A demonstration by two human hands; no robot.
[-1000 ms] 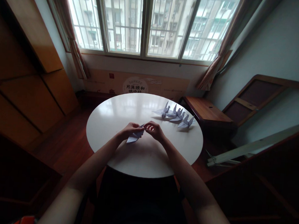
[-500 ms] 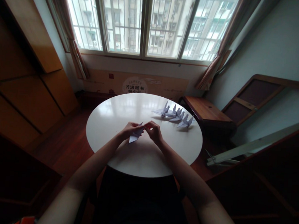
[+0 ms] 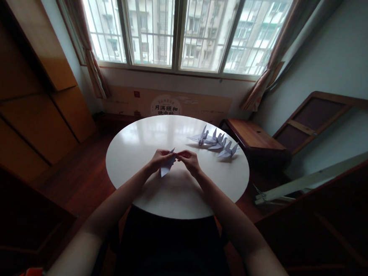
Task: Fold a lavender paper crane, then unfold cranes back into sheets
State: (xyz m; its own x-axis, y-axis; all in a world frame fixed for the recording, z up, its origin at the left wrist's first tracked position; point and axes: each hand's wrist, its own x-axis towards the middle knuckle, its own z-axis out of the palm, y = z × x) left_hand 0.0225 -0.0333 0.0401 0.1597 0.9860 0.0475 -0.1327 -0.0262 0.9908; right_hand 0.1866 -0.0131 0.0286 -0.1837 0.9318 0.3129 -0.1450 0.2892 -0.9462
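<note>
folded paper (image 3: 166,169), pale, sat near the middle of the frame, over the white bench (image 3: 179,203). my left hand (image 3: 160,158) had it: fingers closed on the piece, thumb laid across the near face, the rest mostly hidden behind. my right hand (image 3: 190,160) was just right of it, fingertips bunched at the paper's right side, toward its upper part. too small and dark there; i couldn't tell if those fingers pinched a corner or only met the edge.

key relation: paper lay between the two hands, left hand nearer, actually on it; right hand reached it with fingertips only. long axis ran steep and slanted, one sharp tip poking up past the left thumb toward the upper right, the other pointing down and slightly left toward the lower edge of the frame. so from my right fingers the bulk of it lay left and below; from my left fingers it stuck out above and below the grip. lower tip looked to be held over the bench top, couldn't tell if it touched.

paper birds (image 3: 217,143) stood in a cluster on the bench, upper right of my right hand, well apart from the held piece. they overlapped, so no sure count. window (image 3: 178,32) filled the top middle, wooden stand (image 3: 255,133) right of the bench, cupboard (image 3: 67,119) at left.
</note>
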